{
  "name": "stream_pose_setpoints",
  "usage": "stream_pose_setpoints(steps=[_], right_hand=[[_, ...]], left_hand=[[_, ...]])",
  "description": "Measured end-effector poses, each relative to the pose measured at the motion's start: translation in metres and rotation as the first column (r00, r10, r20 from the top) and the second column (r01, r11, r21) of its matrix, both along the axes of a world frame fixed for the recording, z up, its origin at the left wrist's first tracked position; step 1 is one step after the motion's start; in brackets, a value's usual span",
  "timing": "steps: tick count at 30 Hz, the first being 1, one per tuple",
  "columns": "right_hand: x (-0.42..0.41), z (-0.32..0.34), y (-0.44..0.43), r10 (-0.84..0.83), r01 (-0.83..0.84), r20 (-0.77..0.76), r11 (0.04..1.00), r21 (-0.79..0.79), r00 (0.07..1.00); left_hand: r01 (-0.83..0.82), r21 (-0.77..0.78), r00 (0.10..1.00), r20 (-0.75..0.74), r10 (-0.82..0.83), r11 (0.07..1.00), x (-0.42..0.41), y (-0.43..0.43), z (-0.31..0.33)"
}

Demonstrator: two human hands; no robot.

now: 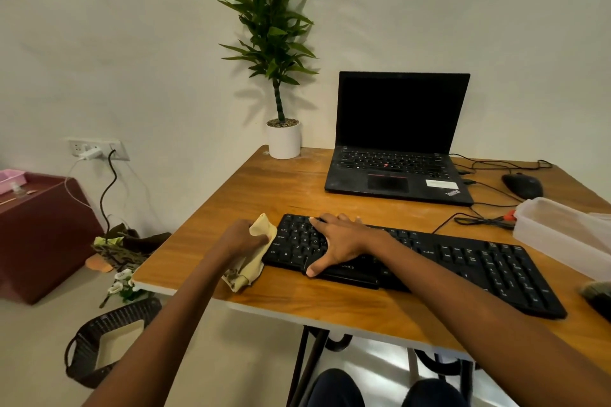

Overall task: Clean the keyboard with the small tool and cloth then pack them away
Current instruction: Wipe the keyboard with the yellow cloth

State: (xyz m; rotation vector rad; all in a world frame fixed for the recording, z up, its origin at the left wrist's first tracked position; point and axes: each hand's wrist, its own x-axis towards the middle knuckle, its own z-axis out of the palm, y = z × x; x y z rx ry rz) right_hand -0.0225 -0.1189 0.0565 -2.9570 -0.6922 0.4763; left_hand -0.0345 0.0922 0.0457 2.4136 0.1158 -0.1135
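Cloth at the keyboard's left end, other hand bracing the keys.
Left hand [243,238] curled tight round a crumpled pale yellow cloth [246,269], touching the left short end of the long black keyboard [479,261]. The wiping run probably lies rightward along its long axis, which slants from the wooden bench's [330,304] left side toward the near right corner. Right hand [344,241] flat, fingers straight and spread, pressing the left key block and holding nothing. It sits squarely in the cloth's path. Clear plastic box [562,235] and a dark bristly item [598,294], possibly the small tool, at the right edge. Black laptop [396,149], black mouse [522,185] and cables behind.
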Motion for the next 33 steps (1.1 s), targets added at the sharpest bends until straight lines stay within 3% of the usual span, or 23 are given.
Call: stream_pose_setpoints(steps=[8,12,15,17,18,19,21,23,25,26,28,29,31,33], right_hand=[[-0.002,0.000,0.000,-0.019,0.019,-0.005,1.000,0.005,1.000],[-0.004,-0.001,-0.002,-0.028,0.028,-0.017,1.000,0.003,0.999],[-0.008,-0.001,-0.003,-0.016,0.014,0.064,1.000,0.018,0.998],[-0.025,-0.001,0.002,-0.082,0.041,0.244,0.985,0.170,0.966],[-0.037,-0.002,0.006,-0.172,0.051,0.321,0.934,0.353,0.931],[-0.051,-0.004,0.011,-0.280,0.055,0.322,0.824,0.563,0.905],[-0.080,-0.008,0.026,-0.365,0.097,0.128,0.539,0.837,0.922],[-0.094,-0.018,0.039,-0.347,0.143,0.009,0.408,0.902,0.938],[-0.091,-0.025,0.041,-0.435,0.127,0.057,0.383,0.915,0.899],[-0.086,-0.027,0.037,-0.477,0.130,0.051,0.339,0.932,0.877],[-0.082,-0.026,0.027,-0.512,0.145,0.012,0.266,0.953,0.859],[-0.079,-0.027,0.022,-0.538,0.108,0.083,0.314,0.943,0.839],[-0.079,-0.032,0.013,-0.515,-0.074,0.430,0.574,0.816,0.741],[-0.079,-0.036,0.015,-0.281,-0.237,0.743,0.828,0.508,0.608]], left_hand=[[-0.053,-0.006,0.997,0.059,0.053,0.999,-0.035,0.000,-0.004],[0.027,-0.064,0.998,-0.055,-0.031,0.998,-0.059,0.008,-0.002],[0.062,-0.220,0.985,-0.142,-0.094,0.974,-0.083,0.003,-0.001],[-0.052,-0.391,0.996,-0.092,0.017,0.919,-0.091,-0.003,-0.002],[-0.120,-0.478,0.993,-0.057,0.105,0.870,-0.091,-0.007,-0.002],[-0.166,-0.557,0.983,-0.025,0.183,0.814,-0.088,-0.010,-0.003],[-0.192,-0.670,0.970,-0.017,0.244,0.717,-0.082,-0.023,-0.001],[-0.170,-0.778,0.980,-0.071,0.185,0.605,-0.077,-0.038,0.005],[-0.111,-0.864,0.993,-0.119,0.014,0.491,-0.073,-0.046,0.015],[-0.057,-0.879,0.991,-0.108,-0.081,0.474,-0.070,-0.046,0.020],[0.048,-0.841,0.990,-0.030,-0.135,0.540,-0.060,-0.039,0.024],[0.082,-0.792,0.995,0.027,-0.099,0.605,-0.050,-0.032,0.023],[0.074,-0.647,0.983,0.176,0.054,0.759,-0.030,-0.021,0.017],[0.047,-0.591,0.969,0.223,0.107,0.805,-0.006,-0.015,0.006]])
